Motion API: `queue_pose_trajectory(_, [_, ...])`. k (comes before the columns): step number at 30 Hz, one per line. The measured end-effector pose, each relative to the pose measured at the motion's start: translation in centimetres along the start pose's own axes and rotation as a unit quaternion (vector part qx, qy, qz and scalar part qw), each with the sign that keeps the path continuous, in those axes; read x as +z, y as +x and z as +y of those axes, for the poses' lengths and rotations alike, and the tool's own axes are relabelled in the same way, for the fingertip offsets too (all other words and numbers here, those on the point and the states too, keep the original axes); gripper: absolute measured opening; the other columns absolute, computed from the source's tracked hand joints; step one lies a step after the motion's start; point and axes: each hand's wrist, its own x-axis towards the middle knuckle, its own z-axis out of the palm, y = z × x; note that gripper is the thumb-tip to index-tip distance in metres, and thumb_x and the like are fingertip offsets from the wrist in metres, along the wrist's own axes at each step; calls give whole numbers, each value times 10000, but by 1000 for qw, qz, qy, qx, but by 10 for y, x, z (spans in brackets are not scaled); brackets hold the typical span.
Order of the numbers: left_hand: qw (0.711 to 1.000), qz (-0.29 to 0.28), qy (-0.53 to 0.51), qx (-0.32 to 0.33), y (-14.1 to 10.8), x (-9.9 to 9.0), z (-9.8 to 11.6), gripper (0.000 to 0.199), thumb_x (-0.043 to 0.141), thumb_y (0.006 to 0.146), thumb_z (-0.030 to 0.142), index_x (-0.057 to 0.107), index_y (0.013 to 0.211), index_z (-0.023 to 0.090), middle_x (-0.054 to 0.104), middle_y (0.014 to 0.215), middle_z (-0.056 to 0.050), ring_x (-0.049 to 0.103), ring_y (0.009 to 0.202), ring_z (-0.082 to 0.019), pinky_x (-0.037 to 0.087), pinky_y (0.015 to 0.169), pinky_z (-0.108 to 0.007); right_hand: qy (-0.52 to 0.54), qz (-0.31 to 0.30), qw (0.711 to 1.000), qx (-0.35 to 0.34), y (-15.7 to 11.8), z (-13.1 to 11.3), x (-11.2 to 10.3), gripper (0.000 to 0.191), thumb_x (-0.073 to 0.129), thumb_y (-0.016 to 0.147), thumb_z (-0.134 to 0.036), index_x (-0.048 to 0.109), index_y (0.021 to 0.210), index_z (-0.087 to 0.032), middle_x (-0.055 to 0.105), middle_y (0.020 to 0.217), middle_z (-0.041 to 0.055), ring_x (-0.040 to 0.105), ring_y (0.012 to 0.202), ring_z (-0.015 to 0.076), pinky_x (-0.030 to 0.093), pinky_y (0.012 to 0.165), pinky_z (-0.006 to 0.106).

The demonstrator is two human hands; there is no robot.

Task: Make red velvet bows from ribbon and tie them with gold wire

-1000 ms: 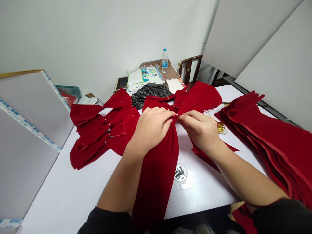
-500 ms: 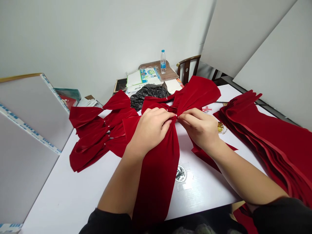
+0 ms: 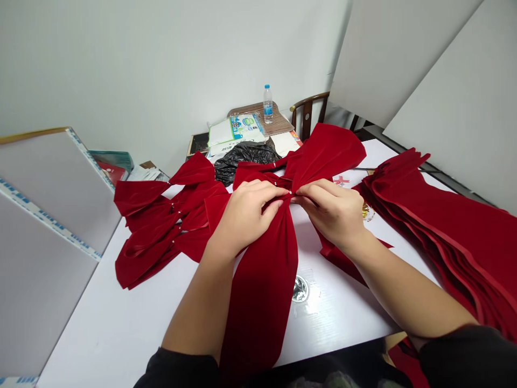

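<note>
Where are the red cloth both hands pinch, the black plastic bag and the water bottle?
Red cloth (image 3: 272,258): head view, on its near tail.
Black plastic bag (image 3: 245,156): head view, on its crumpled middle.
Water bottle (image 3: 267,110): head view, on its label.

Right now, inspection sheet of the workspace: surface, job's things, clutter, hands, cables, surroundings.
Surface: white table, partly covered.
Job's things: gathered red cloth at centre; bunched red pieces at left; red stack at right.
Clutter: black plastic bag, gold strands, round silver item.
Hands: left hand and right hand, fingers pinching the gathered red cloth's middle.
Cables: nothing seen.
Surroundings: wooden chair and water bottle behind; white panels at left.
</note>
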Motion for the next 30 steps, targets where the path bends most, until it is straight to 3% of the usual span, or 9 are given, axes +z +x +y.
queue_pose_trajectory(5, [1000, 8, -17, 11, 0, 2, 0, 215, 590, 997, 171, 771, 1108, 204, 798, 1061, -49, 716, 988, -213, 516, 896, -372, -66, 8, 998, -3, 4, -4, -1, 77, 668, 992, -222, 744, 992, -216, 719, 842, 23, 613, 764, 148, 427, 682, 287])
queue_pose_trajectory(8, [1000, 6, -15, 15, 0, 2, 0, 204, 587, 996, 177, 766, 1091, 207, 797, 1062, -54, 716, 987, -220, 511, 902, -379, -116, 25, 993, -12, 5, -3, 0, 175, 686, 981, -237, 763, 1117, -315, 733, 1009, 38, 607, 927, 204, 442, 806, 354])
queue_pose_trajectory(11, [1000, 6, -2, 25, 0, 2, 1, 181, 603, 987, 177, 765, 1061, 207, 802, 1031, -45, 718, 949, -214, 500, 881, -374, -122, 21, 992, -34, 4, 0, 1, 202, 670, 986, -219, 758, 1110, -352, 729, 1157, 14, 593, 1140, 240, 419, 969, 429])
queue_pose_trajectory(16, [999, 29, 27, 1, 0, 6, 2, 110, 646, 964, 191, 750, 957, 228, 811, 942, -7, 732, 850, -192, 475, 857, -370, -93, -14, 995, -38, 2, 0, 3, 252, 619, 990, -127, 739, 1084, -328, 677, 817, -11, 626, 1019, 195, 350, 1084, 467])
queue_pose_trajectory(19, [998, 55, 34, -7, -2, 0, 11, 63, 670, 963, 230, 725, 994, 232, 810, 997, -5, 739, 920, -203, 477, 908, -388, -112, -2, 993, -48, 7, -2, -2, 221, 607, 984, -122, 729, 1069, -286, 661, 807, -5, 611, 962, 192, 368, 1065, 467])
queue_pose_trajectory(22, [993, 103, 63, 17, -9, -17, 31, 93, 663, 977, 259, 719, 1050, 243, 772, 1223, -42, 692, 1175, -257, 433, 1076, -468, -158, 11, 984, -83, 22, 2, -20, 175, 591, 982, -142, 718, 1038, -249, 672, 840, 14, 603, 948, 208, 400, 1048, 475])
queue_pose_trajectory(25, [983, 163, 85, 26, -21, -36, 53, 128, 653, 962, 222, 736, 1050, 268, 667, 1404, -61, 550, 1388, -334, 366, 1168, -562, -233, 34, 967, -97, 48, 12, -49, 150, 590, 973, -162, 722, 984, -232, 662, 832, 48, 591, 925, 233, 445, 999, 488])
queue_pose_trajectory(28, [979, 189, 53, 50, -34, -43, 63, 142, 666, 940, 213, 742, 1042, 273, 618, 1400, -84, 531, 1375, -349, 431, 1136, -557, -311, 62, 944, -95, 83, 25, -80, 169, 582, 971, -177, 733, 912, -226, 676, 850, 66, 586, 889, 236, 481, 916, 489])
queue_pose_trajectory(30, [981, 183, 42, 54, -44, -37, 63, 148, 676, 937, 238, 739, 1066, 274, 583, 1400, -97, 550, 1323, -334, 469, 1115, -540, -333, 52, 938, -76, 110, 30, -99, 162, 591, 965, -210, 749, 927, -209, 715, 963, 77, 608, 927, 248, 495, 905, 518])
